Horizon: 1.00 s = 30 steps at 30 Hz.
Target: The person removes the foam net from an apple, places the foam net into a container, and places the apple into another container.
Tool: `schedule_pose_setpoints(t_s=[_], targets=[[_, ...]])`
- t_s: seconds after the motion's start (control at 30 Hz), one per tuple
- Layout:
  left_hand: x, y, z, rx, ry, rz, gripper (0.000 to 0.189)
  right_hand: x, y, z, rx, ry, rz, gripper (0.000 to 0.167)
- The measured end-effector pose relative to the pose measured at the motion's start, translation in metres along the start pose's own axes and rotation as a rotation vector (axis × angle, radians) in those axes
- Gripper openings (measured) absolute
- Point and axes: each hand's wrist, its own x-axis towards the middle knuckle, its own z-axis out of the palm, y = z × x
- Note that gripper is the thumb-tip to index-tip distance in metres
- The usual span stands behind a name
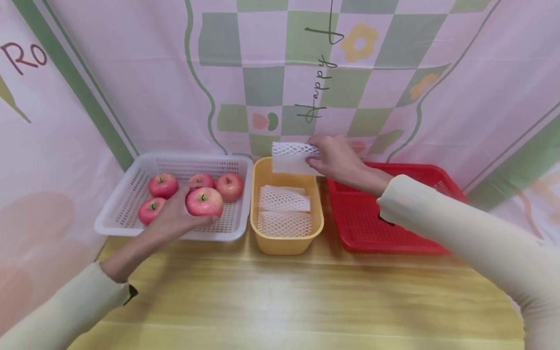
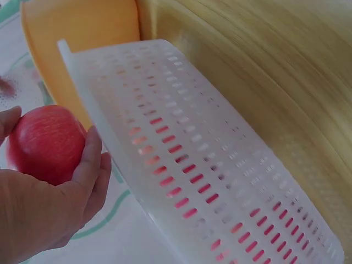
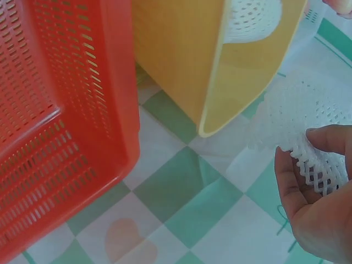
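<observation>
An apple (image 1: pixel 204 202) is gripped in my left hand (image 1: pixel 175 214), raised over the white basket (image 1: pixel 230 235). The left wrist view shows the thumb and fingers curled round this red apple (image 2: pixel 47 144), beside the basket's rim. Between thumb and fingers, my right hand (image 1: pixel 339 163) pinches a white foam net sleeve (image 1: pixel 290 158) above the back of the yellow bin (image 1: pixel 286 246). Up close in the right wrist view, the netted sleeve (image 3: pixel 300 118) hangs from the pinch and looks flattened. More foam net sleeves (image 1: pixel 284 223) lie inside the bin.
Several other apples (image 1: pixel 163 185) sit in the white basket at left. To the right of the bin stands a red basket (image 1: pixel 393 245), partly hidden by the right arm. All three containers stand along the back of the wooden table (image 1: pixel 271 296), against a patterned cloth (image 1: pixel 262 87).
</observation>
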Motion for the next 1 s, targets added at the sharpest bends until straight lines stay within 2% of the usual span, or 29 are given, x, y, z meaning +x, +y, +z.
schedule_pose_setpoints(t_s=[0.3, 0.5, 0.63, 0.77, 0.87, 1.0], targets=[[0.013, -0.012, -0.004, 0.022, 0.027, 0.010, 0.092, 0.017, 0.000, 0.022, -0.019, -0.003, -0.024, 0.017], [0.022, -0.017, -0.003, 0.009, 0.026, 0.049, 0.084, 0.023, -0.002, 0.031, -0.019, -0.027, -0.015, 0.012], [0.026, -0.020, -0.001, 0.011, 0.020, 0.063, 0.086, 0.024, 0.001, 0.039, -0.011, -0.072, -0.019, 0.022], [0.030, -0.026, -0.001, 0.023, 0.004, 0.065, 0.094, 0.022, 0.004, 0.043, -0.035, -0.153, -0.043, 0.039], [0.031, -0.028, -0.002, 0.077, -0.003, 0.057, 0.098, 0.021, 0.004, 0.041, -0.059, -0.186, -0.064, 0.047], [0.034, -0.030, -0.004, 0.186, -0.008, 0.006, 0.089, 0.020, 0.001, 0.036, -0.042, -0.178, -0.083, 0.037]])
